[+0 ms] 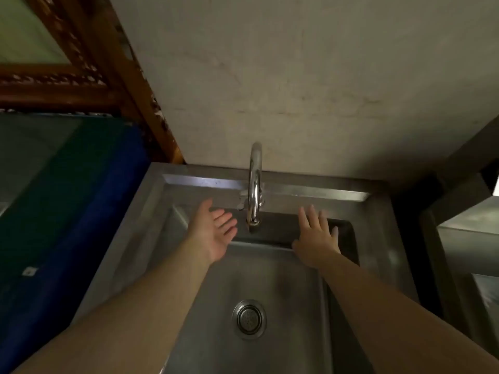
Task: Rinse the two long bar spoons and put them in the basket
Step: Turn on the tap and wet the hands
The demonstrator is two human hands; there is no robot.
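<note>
Both my hands reach out over a steel sink (275,276). My left hand (213,233) is open, palm turned up, just left of the spout of the curved chrome tap (255,184). My right hand (318,238) is open with its back up and fingers spread, to the right of the spout. Neither hand holds anything. No water runs from the tap that I can see. No bar spoons and no basket are in view.
A round drain strainer (249,319) sits in the sink floor. A plain wall (310,90) rises behind the sink. A blue and green container (70,211) stands to the left below a carved wooden frame (81,85). A steel surface (469,252) lies at right.
</note>
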